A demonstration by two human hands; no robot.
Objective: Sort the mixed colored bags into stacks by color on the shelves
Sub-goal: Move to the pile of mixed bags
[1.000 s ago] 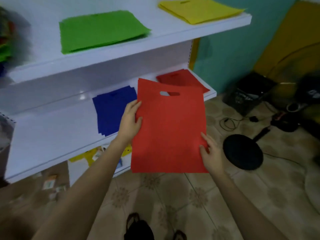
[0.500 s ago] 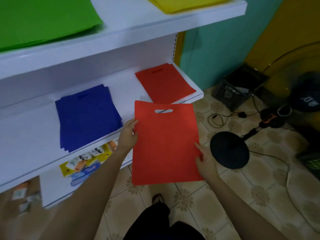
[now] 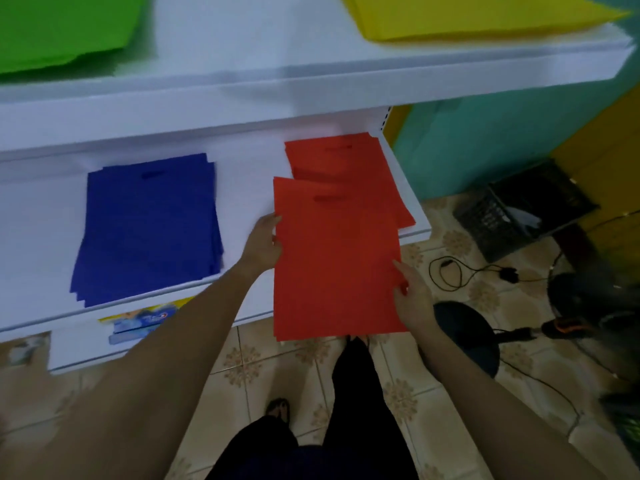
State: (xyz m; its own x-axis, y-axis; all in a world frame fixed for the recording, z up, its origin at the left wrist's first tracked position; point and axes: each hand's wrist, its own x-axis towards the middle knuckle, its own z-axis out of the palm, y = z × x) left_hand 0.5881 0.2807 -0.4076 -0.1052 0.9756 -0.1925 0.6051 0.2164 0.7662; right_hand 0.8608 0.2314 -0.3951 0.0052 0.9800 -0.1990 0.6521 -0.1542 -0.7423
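Two hands were on one red bag (image 3: pixel 336 265). The left hand (image 3: pixel 263 242) held its left edge about halfway up, fingers (image 3: pixel 272 220) curled onto the fabric. The right hand (image 3: pixel 412 299) pinched the right edge lower down. The bag was flat with its handle slot pointing away. Its top part covered the near end of the red stack (image 3: pixel 346 157) on the lower shelf (image 3: pixel 242 188), and its bottom stuck out past the shelf front over the tiled floor (image 3: pixel 242 368). Couldn't tell if it was actually resting on the stack or just above it.

A blue stack (image 3: pixel 149 226) sat on the same shelf to the left, well apart from the red one. Up on the top shelf (image 3: pixel 242 46) were a green stack (image 3: pixel 62 29) on the left and a yellow stack (image 3: pixel 467 15) on the right. On the floor to the right sat a black crate (image 3: pixel 523 213) and a round black base (image 3: pixel 464 337) with cables around them.
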